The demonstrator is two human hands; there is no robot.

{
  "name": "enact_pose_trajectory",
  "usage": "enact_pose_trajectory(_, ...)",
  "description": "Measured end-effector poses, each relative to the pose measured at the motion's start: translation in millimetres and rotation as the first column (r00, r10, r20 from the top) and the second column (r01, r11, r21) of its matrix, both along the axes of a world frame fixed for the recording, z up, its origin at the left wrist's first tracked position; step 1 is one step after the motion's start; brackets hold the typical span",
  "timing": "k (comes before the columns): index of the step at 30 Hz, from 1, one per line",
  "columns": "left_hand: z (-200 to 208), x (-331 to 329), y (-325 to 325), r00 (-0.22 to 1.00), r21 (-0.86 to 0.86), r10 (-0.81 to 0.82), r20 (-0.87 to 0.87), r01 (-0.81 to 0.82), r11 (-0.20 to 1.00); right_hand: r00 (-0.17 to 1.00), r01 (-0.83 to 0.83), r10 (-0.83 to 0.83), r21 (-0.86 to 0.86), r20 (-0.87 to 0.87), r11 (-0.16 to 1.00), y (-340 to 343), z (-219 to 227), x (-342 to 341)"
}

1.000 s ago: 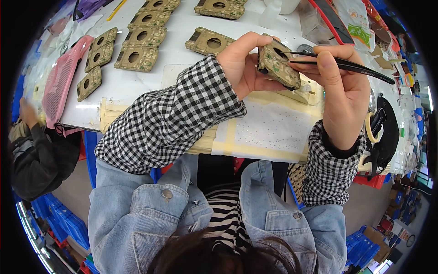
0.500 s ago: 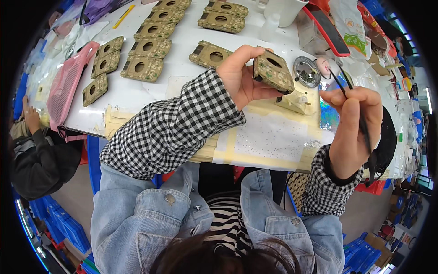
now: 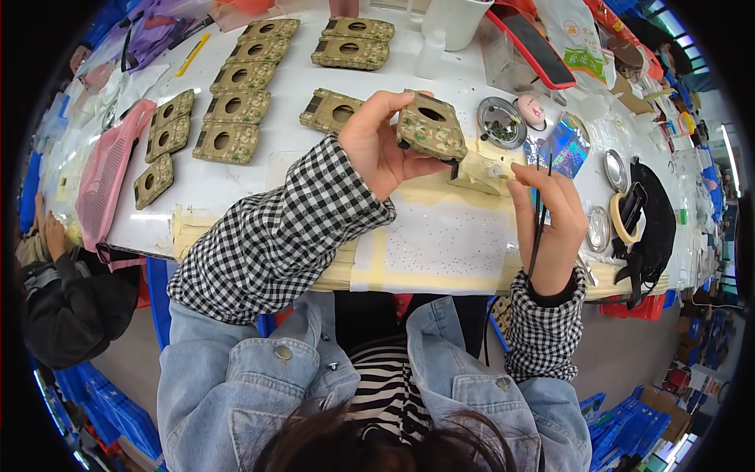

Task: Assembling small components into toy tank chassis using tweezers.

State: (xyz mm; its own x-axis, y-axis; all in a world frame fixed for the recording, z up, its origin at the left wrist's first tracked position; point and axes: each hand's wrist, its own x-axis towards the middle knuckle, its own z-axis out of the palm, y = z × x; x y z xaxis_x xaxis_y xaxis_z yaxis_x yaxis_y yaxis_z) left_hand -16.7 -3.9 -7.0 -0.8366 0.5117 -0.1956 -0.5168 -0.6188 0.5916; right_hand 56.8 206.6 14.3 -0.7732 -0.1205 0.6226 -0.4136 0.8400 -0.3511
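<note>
My left hand (image 3: 376, 149) grips a camouflage-patterned toy tank hull (image 3: 442, 141) by its sides. The hull is tilted, and its round opening faces up. Beside it on the right, my right hand (image 3: 565, 224) pinches black tweezers (image 3: 537, 228), their two tips upward and apart; nothing I can make out is between them. A cream block (image 3: 474, 175) with a small white knob lies just below the hull, between my hands. Beyond it stands a round clear dish (image 3: 482, 119) with small dark bits inside. Another camouflage hull (image 3: 314, 112) rests on the table behind my left hand.
Rows of similar hulls (image 3: 224, 141) lie at the left and far middle. A pink mesh tray (image 3: 118, 173) stands further left. White dotted paper (image 3: 440, 236) is taped at the near edge. A red-framed phone (image 3: 535, 51), white cup (image 3: 456, 23) and black pouch (image 3: 661, 208) are rightward.
My right hand has moved left and lower, and the tweezers have turned from slanting left to nearly upright. My left hand still holds the hull. The whole view has shifted slightly.
</note>
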Motion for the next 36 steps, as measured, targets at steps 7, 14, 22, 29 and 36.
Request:
enact_pose_trajectory(7, 0.4, 0.0, 0.3, 1.000, 0.017, -0.007, 0.002, 0.007, 1.000, 1.000, -0.021, 0.021, -0.006, 0.002, 1.000, -1.8, -6.9, -6.8)
enact_pose_trajectory(14, 1.0, 2.0, -0.4, 1.000, -0.012, 0.003, 0.002, -0.002, 1.000, 0.992, -0.025, 0.008, -0.135, -0.126, 0.991, -6.4, 20.0, -2.4)
enact_pose_trajectory(22, 7.8, 4.4, 2.1, 0.998, -0.036, -0.057, -0.038, 0.056, 0.998, 0.940, -0.323, 0.327, -0.550, -0.095, 0.770, -34.3, 33.1, -14.8)
enact_pose_trajectory(29, 8.6, 8.6, 4.1, 1.000, -0.066, -0.023, -0.019, 0.022, 0.998, 0.913, -0.253, 0.408, -0.739, 0.032, 0.624, -46.6, 20.7, -26.7)
enact_pose_trajectory(36, 9.2, 9.4, 4.7, 0.999, -0.092, -0.034, -0.023, 0.031, 0.995, 0.920, -0.236, 0.390, -0.731, 0.044, 0.641, -48.2, 19.4, -26.9)
